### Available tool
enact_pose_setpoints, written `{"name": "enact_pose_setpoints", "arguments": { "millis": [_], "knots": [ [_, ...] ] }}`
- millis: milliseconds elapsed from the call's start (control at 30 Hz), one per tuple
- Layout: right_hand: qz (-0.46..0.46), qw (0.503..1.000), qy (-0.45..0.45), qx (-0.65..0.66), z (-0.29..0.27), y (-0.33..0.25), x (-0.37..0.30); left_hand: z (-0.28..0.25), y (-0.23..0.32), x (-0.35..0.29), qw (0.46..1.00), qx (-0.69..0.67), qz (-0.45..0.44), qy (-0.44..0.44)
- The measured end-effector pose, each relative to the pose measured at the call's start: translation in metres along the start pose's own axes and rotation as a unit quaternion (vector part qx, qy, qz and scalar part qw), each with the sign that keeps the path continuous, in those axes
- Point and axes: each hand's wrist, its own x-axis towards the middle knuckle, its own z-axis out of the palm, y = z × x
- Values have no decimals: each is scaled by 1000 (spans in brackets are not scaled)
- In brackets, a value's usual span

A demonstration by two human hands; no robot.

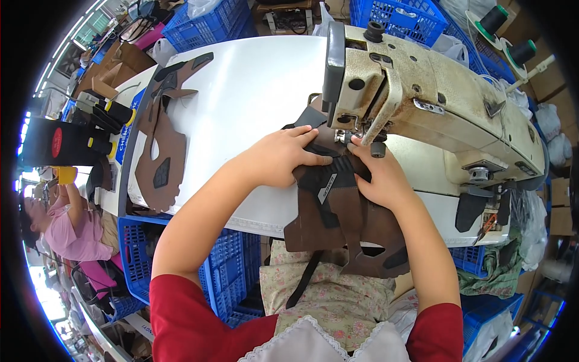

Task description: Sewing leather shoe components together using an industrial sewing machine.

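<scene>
A brown and black shoe upper (374, 214) lies under the presser foot (342, 136) of a worn cream sewing machine (434, 90), its lower part hanging over the table's front edge. My left hand (283, 157) rests on the upper to the left of the foot, fingers stretched out and thumb apart. On the other side, my right hand (386, 178) presses the upper, with the index fingertip close to the foot and the thumb spread lower down. Its other fingers are partly hidden. Black ribbed elastic shows between the two hands.
Another brown and black upper (158, 154) lies at the white table's (253, 78) left. Orange-handled snips (487, 226) and black pieces (469, 211) sit at the right. Blue crates (232, 271) stand below and behind the table. A person in pink (78, 226) works at far left.
</scene>
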Motion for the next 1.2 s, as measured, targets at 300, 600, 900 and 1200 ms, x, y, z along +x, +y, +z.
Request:
{"name": "enact_pose_setpoints", "arguments": {
  "millis": [300,600,900,1200],
  "knots": [
    [29,999,-18,19,1,8,8,-1,-10,7,1000,-14,-5,1],
    [37,999,-11,10,1,7,12,0,-17,11,1000,15,-2,-10],
    [26,1000,13,10,4,12,11,1,-14,9,999,-27,-6,27],
    [76,997,-34,5,-4,2,12,-23,42,-35,964,-51,-144,219]
  ]
}}
